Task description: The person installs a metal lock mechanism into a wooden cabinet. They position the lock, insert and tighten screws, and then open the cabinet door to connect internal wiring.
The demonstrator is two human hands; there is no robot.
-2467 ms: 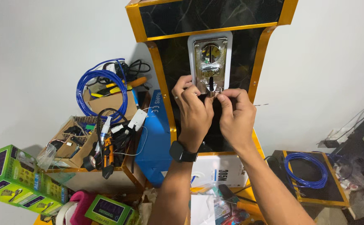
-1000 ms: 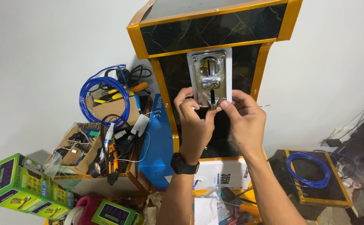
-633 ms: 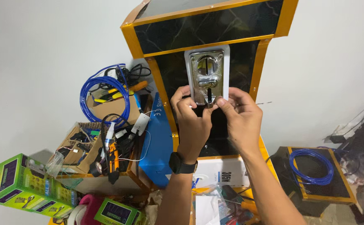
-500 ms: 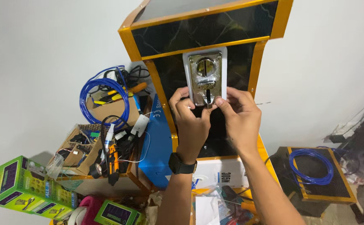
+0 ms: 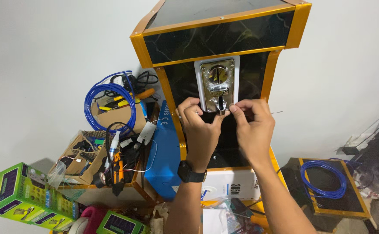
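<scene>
Both hands up at the cabinet (image 5: 224, 39): left hand (image 5: 198, 125) and right hand (image 5: 252, 128) pinch together at the coin slot's (image 5: 217, 84) six o'clock edge; cable coil (image 5: 109, 102) at nine o'clock.

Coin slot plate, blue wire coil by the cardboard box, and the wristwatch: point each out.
Coin slot plate (image 5: 217, 84): head view, on its shiny metal face.
Blue wire coil (image 5: 89, 96): head view, on the left arc of the loops.
Wristwatch (image 5: 191, 173): head view, on the black band at the left wrist.
</scene>
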